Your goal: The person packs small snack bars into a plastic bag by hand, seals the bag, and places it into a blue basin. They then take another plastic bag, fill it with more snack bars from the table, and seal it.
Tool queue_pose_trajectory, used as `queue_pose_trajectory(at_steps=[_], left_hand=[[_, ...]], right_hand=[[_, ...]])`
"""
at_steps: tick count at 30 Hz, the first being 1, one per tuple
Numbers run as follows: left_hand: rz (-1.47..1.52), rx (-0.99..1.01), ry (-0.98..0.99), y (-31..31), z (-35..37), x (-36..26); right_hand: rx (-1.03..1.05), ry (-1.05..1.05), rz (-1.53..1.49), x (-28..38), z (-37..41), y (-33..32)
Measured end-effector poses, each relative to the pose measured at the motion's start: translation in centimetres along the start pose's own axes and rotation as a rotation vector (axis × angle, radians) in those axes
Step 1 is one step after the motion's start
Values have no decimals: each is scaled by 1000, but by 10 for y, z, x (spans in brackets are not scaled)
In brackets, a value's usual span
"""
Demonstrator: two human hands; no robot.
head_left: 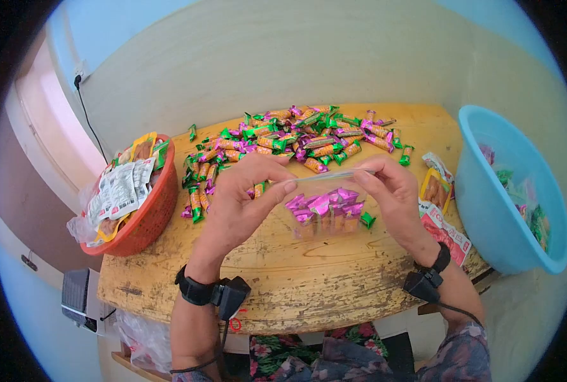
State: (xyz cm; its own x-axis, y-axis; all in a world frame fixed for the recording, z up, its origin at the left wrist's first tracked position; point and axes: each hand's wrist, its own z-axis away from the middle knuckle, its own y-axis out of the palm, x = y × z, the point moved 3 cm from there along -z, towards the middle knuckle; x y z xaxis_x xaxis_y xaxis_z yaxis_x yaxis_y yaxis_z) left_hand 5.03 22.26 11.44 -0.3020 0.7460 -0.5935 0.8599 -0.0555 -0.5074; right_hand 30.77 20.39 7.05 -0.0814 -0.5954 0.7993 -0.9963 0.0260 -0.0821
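Between my hands hangs a clear zip bag (327, 219) with several purple-ended wrapped candies inside. My left hand (245, 194) pinches the left end of the bag's top edge between thumb and fingers. At the other end of that edge, my right hand (388, 191) pinches it the same way. The top edge is stretched straight between them. One green-ended candy (367, 220) shows just right of the bag. Behind the hands spreads a large loose pile of candies (322, 134) in green and purple wrappers.
A red basket (150, 223) filled with food packets stands at the table's left. On the right is a blue basin (481, 210) with bagged candies in it. Several flat food packets (446, 232) lie beside the basin. The worn wooden table (264, 286) meets a wall at the back.
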Motion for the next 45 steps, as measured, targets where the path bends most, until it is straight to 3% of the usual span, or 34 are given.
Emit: queue_pose_trajectory(at_steps=[4, 7, 10, 13, 22, 25, 34, 40, 45], left_hand=[[47, 21, 4, 2, 3, 6], [-32, 19, 40, 5, 4, 3], [-13, -1, 84, 8, 5, 4], [-28, -53, 196, 12, 6, 3], [-101, -77, 189, 8, 6, 13], [-124, -23, 124, 3, 6, 5], [57, -27, 54, 2, 5, 13], [115, -11, -67, 2, 6, 28], [215, 73, -168, 12, 10, 35]], right_hand=[[20, -63, 132, -5, -4, -12], [-31, -351, 383, 24, -9, -10], [106, -540, 746, 54, -12, 12], [171, -575, 827, 58, -12, 37], [171, -522, 766, 33, -18, 19], [225, -398, 620, 26, -22, 1], [194, -352, 439, 8, -30, -17], [288, 11, 172, 2, -24, -10], [259, 61, 51, -6, -22, -6]])
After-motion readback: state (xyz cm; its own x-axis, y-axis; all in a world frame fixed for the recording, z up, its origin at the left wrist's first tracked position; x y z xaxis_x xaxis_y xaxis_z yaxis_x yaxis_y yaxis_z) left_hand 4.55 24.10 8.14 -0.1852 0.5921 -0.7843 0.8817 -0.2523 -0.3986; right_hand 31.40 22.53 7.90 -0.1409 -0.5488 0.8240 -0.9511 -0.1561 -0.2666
